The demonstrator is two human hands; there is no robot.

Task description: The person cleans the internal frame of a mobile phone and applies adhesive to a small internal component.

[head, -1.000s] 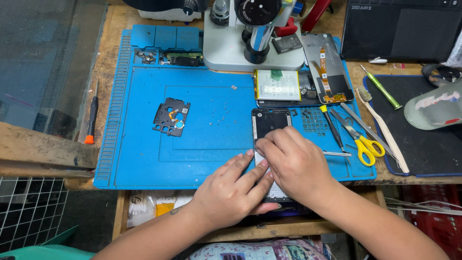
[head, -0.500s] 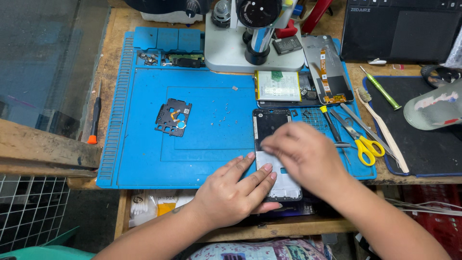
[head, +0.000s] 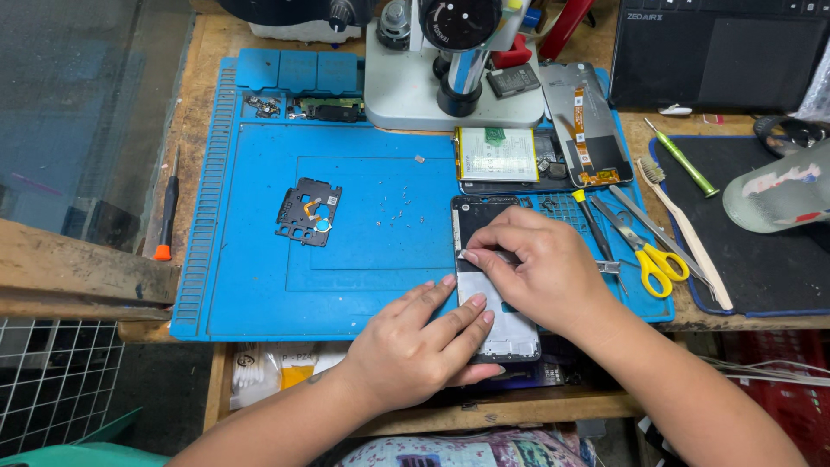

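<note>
R hand (head: 540, 268) pinching film on phone frame (head: 484, 216) | L hand (head: 419, 346) flat, steadying frame

Head view — steeply down, near workbench (head: 216, 52)

— How many hands on the mat?
— Two: a left hand (head: 415, 346) and a right hand (head: 540, 268).
— Scissors?
— One yellow-handled pair of scissors (head: 648, 251).
— Screwdrivers?
— Two: an orange-tipped screwdriver (head: 167, 207) and a green screwdriver (head: 683, 160).
— Microscopes?
— One microscope (head: 454, 60), one battery (head: 497, 154).
</note>
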